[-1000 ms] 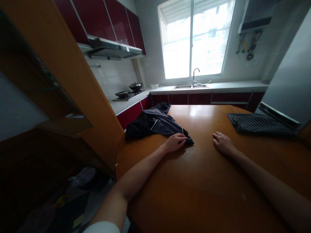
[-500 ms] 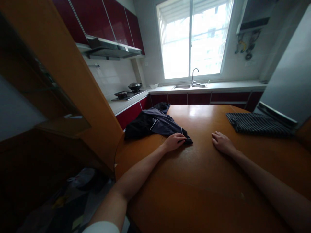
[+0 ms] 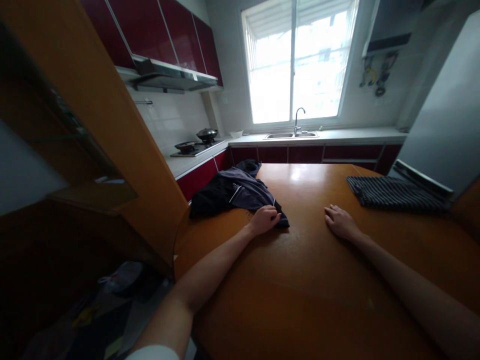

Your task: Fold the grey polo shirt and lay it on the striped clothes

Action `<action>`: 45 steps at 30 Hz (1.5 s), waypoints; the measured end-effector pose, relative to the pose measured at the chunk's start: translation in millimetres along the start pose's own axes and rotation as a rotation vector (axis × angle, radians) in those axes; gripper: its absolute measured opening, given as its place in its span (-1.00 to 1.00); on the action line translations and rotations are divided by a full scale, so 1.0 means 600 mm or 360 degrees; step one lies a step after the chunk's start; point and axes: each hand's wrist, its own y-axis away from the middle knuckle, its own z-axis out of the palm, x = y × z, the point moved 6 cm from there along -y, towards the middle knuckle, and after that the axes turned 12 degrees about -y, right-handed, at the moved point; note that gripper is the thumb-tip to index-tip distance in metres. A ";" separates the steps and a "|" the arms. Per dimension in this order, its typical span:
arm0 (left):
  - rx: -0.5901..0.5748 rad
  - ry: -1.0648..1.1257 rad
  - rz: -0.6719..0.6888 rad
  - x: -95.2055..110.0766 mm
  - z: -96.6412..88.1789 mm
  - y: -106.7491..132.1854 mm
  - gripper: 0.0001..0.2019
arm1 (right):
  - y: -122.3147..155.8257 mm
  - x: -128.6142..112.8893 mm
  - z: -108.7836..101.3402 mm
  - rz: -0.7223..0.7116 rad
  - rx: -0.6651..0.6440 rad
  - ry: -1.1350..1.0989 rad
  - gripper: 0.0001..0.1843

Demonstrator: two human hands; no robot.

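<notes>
A crumpled black and dark grey garment (image 3: 247, 191) with thin white trim lies at the left far side of the wooden table (image 3: 300, 270); its exact kind cannot be made out. My left hand (image 3: 265, 220) has its fingers curled around the garment's near corner, pinching the cloth. To the right, my right hand (image 3: 340, 222) rests palm down on the tabletop with its fingers stretched out, holding nothing. A black-and-grey striped cloth (image 3: 399, 193), folded flat, lies beyond the right hand near the table's right side.
Behind the table runs a white counter (image 3: 356, 133) with a sink (image 3: 279, 135). Pans stand on a gas stove (image 3: 198, 148) at the left. A wooden cabinet frame (image 3: 123, 120) rises close on the left, and a pale fridge-like panel (image 3: 442, 110) stands at the right.
My left hand's fingers have curled in more tightly, and the garment's near corner has been drawn slightly left and toward me. My right hand stays on the table. The view shifts slightly.
</notes>
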 end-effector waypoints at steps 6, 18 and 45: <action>0.0051 -0.0080 -0.0013 -0.004 0.000 0.001 -0.55 | 0.000 -0.001 0.000 0.0003 -0.0031 0.0000 -0.45; 0.0018 -0.0167 -0.0559 -0.043 -0.006 0.004 -0.57 | -0.001 0.001 0.001 -0.0004 -0.0024 -0.0053 -0.47; -0.0134 0.0579 0.0433 0.078 -0.011 0.007 -0.59 | 0.051 -0.167 -0.042 -0.1053 0.0077 -0.0812 -0.34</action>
